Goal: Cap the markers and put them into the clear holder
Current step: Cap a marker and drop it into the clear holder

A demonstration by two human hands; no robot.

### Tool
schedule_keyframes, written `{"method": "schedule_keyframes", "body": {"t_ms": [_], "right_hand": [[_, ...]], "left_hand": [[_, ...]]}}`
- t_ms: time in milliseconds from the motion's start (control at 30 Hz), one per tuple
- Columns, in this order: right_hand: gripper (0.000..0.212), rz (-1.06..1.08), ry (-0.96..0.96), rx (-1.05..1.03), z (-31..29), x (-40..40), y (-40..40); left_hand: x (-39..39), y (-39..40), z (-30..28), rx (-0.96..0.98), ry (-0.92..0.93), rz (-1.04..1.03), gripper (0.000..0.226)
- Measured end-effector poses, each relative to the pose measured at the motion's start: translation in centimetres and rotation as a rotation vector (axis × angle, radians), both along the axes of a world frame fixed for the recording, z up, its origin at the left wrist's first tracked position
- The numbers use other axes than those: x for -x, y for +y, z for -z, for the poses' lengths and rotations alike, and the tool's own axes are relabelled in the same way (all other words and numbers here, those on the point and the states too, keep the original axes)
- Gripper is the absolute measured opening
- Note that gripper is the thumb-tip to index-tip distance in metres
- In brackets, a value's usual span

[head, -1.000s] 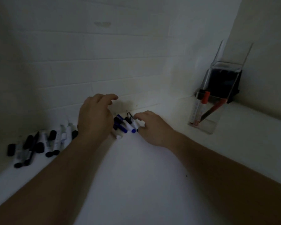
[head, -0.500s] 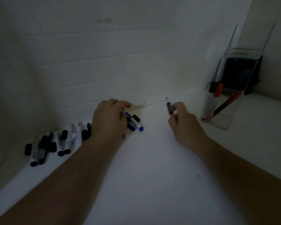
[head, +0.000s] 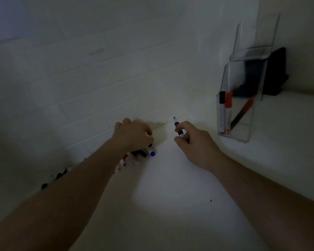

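Two hands are working over the white bench [head: 170, 205] in dim light, and the right hand [head: 194, 144] is gripping an uncapped marker [head: 177, 126], fingers curled and clamped round its lower barrel. That marker is standing nearly upright above the bench, long axis running up and tilting a touch to the left, bare tip pointing up towards the tiled wall [head: 98, 78]. Over on the other side, the left hand [head: 133, 135] is hunching over the pile of markers [head: 145, 152] at the foot of the wall, fingers bent down onto them; whether they are actually pinching a cap is something the hand itself is hiding. The clear holder [head: 243, 113] is waiting on the right, well apart from both hands, with a black-capped marker [head: 222, 113] and a red-capped marker [head: 228, 115] standing inside it and a red pen [head: 243, 113] leaning across.

Risks from here, as I am judging it: that exposed tip could be brushing the wall or the bench and leaving ink, the light is poor enough for the wrong colour cap to be picked, and a loose cap could be nudged off among the pile and rolling away
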State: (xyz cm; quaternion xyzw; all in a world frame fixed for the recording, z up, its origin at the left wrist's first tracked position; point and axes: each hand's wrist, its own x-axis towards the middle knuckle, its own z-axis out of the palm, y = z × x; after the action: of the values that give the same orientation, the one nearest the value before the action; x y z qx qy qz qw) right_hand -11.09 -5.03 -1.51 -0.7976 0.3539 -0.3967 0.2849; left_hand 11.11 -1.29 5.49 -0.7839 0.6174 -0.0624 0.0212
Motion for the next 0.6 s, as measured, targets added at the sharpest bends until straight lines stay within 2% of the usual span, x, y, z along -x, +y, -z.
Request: {"method": "schedule_keyframes", "body": {"t_ms": [100,267,367,500,600], "right_hand": [[0.011,0.001,-0.019,-0.032,0.0,0.1,-0.1],[0.011,-0.010,-0.042,-0.061,-0.1,0.3,0.0],[0.011,-0.015,-0.060,-0.071,-0.2,0.2,0.1],[0.026,-0.013,-0.071,-0.064,-0.4,0.1,0.1],[0.040,0.004,-0.135,-0.106,-0.3,-0.1,-0.1]], "left_hand": [[0.4,-0.5,0.0,-0.147,-0.079,0.018,0.039],[1.3,-0.9,0.2,-0.131,-0.090,0.012,0.030],[1.3,-0.7,0.2,0.081,0.016,0.051,0.031],[2.2,1.3,0.3,0.376,0.422,0.214,0.031],[3.2,3.8,1.5,0.499,0.502,0.311,0.024]]}}
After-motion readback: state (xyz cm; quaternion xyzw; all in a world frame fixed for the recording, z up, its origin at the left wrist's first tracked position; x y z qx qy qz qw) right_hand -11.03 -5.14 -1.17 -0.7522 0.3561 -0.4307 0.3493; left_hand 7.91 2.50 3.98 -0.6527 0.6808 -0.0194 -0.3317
